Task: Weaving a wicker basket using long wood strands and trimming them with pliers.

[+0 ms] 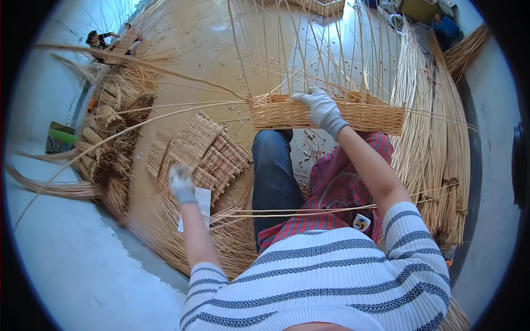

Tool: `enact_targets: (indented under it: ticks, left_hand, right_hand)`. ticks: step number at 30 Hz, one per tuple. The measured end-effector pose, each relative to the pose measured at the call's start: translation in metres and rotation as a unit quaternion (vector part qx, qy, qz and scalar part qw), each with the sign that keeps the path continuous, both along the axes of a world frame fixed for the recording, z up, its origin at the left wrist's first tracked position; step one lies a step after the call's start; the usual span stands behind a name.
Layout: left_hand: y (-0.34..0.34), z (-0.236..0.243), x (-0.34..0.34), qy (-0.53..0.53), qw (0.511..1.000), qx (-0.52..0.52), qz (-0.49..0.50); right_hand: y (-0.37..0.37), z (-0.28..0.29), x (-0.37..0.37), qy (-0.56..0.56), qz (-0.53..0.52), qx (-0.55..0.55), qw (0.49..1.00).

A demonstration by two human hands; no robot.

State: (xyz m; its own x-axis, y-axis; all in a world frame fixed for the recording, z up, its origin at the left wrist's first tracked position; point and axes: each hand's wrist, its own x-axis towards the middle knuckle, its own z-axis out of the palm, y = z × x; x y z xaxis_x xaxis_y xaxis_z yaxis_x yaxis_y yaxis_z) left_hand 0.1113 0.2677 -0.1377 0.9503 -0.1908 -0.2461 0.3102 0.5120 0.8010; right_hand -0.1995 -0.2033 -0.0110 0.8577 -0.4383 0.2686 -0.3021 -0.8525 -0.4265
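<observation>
My right hand [321, 110], in a pale glove, grips the top edge of a half-woven wicker basket [370, 117] above my knees, with long upright rods rising from it. My gloved left hand [181, 182] is down at the left, blurred, over or beside some flat woven panels [199, 144] and a white sheet [202, 207]; its fingers are unclear. Loose rods lie across my lap, where a red plaid cloth [348, 176] covers part of my legs.
Bundles of cane [116, 132] line the left wall; long pale bundles [430, 143] lie at the right. Another person [96, 41] sits at the far upper left. A wicker tray [317, 7] and containers [444, 30] stand at the back. Cuttings litter the floor.
</observation>
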Motion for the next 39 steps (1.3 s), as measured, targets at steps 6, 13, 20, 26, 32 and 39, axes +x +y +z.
enact_targets:
  ticks: [6,13,20,26,32,39]
  left_hand:
    - [0.280,-0.094,-0.148,0.198,0.909,0.364,0.041]
    - [0.149,-0.038,-0.118,-0.140,0.832,0.533,-0.064]
    - [-0.160,0.202,-0.123,-0.473,0.659,0.441,-0.384]
    - [-0.271,0.179,-0.116,-0.473,0.490,0.617,-0.394]
    - [-0.270,0.134,-0.100,-0.483,0.522,0.608,-0.352]
    - [-0.274,0.130,-0.103,-0.437,0.536,0.632,-0.351]
  right_hand:
    - [0.011,0.002,0.011,-0.290,-0.056,0.155,0.943]
    - [-0.008,-0.012,0.149,-0.131,-0.170,0.447,0.869]
    - [-0.007,-0.048,0.175,-0.259,-0.296,0.593,0.703]
    - [0.000,-0.019,0.169,-0.416,-0.164,0.530,0.721]
    - [0.027,0.016,0.161,-0.347,-0.126,0.489,0.790]
    - [0.049,0.037,0.138,-0.427,-0.081,0.065,0.898]
